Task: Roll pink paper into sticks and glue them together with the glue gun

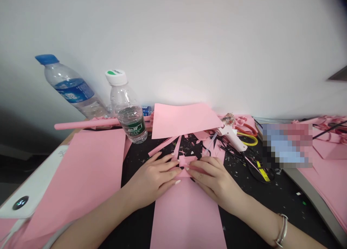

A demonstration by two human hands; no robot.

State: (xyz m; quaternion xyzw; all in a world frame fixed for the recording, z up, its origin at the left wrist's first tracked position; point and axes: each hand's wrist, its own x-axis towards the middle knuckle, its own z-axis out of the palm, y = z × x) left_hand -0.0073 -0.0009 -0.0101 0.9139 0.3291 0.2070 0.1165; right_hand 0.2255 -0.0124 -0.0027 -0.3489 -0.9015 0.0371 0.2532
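Observation:
A long pink paper sheet lies on the black mat in front of me, its far end folded or overlapped under my fingers. My left hand rests on the left side of that end, fingers spread and lying flat. From the right, my right hand presses on the same end with its fingers bent slightly and lying on the paper. Between the two hands a small pink paper piece shows. Thin pink strips and cut scraps lie just beyond the fingertips.
Two plastic bottles, one blue-capped and one white-capped, stand at the back left. A white glue gun, yellow-handled scissors and cables lie right. A white power bank and pink sheet lie left.

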